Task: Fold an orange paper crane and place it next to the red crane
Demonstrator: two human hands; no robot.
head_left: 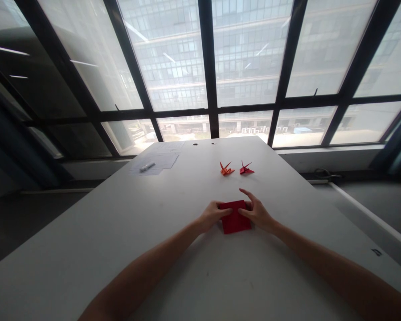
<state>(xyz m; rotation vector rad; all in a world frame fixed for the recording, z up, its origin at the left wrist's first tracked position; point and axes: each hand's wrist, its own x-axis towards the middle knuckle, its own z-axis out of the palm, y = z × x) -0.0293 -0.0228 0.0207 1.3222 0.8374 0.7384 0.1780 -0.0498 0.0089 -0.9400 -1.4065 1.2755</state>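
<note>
A red square of folded paper point(234, 219) lies flat on the white table point(160, 249). My left hand point(213, 215) presses its left edge with fingers curled onto the sheet. On the paper's right side rests my right hand point(256, 210), thumb on the sheet and index finger stretched out above it. Behind the paper stand two folded paper cranes, an orange crane point(226, 169) and a red crane point(246, 168).
Sheets of white paper point(158, 161) with a marker pen point(147, 167) lie at the table's far left. Two small holes point(203, 144) sit near the far edge. Beyond the table is a wall of large windows with dark frames.
</note>
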